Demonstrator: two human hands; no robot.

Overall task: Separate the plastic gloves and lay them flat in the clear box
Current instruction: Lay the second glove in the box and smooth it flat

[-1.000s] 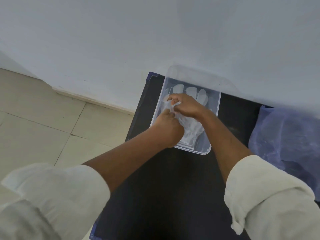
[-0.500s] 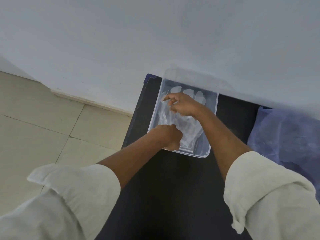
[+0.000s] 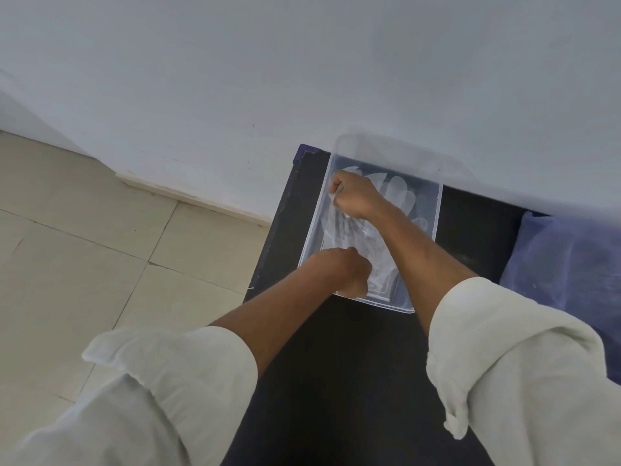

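A clear box [image 3: 437, 210] sits at the far end of a dark table, against the wall. Thin translucent plastic gloves [image 3: 356, 237] lie inside it, fingers pointing toward the wall. My right hand [image 3: 354, 195] is over the far left part of the box, pinching the finger end of the top glove. My left hand [image 3: 346, 272] is at the near left corner of the box, closed on the cuff end of the same glove. The glove stretches between the two hands. Parts of the gloves are hidden under my hands and right forearm.
The black table [image 3: 353, 381] runs toward me from the box. A blue-purple plastic bag [image 3: 568, 264] lies on the table's right side. A pale wall [image 3: 302, 79] stands just behind the box. Beige floor tiles [image 3: 84, 264] lie to the left of the table.
My hands have moved apart along the box: the left hand drew back to the near corner, the right hand went further toward the far left corner. The glove between them is stretched longer.
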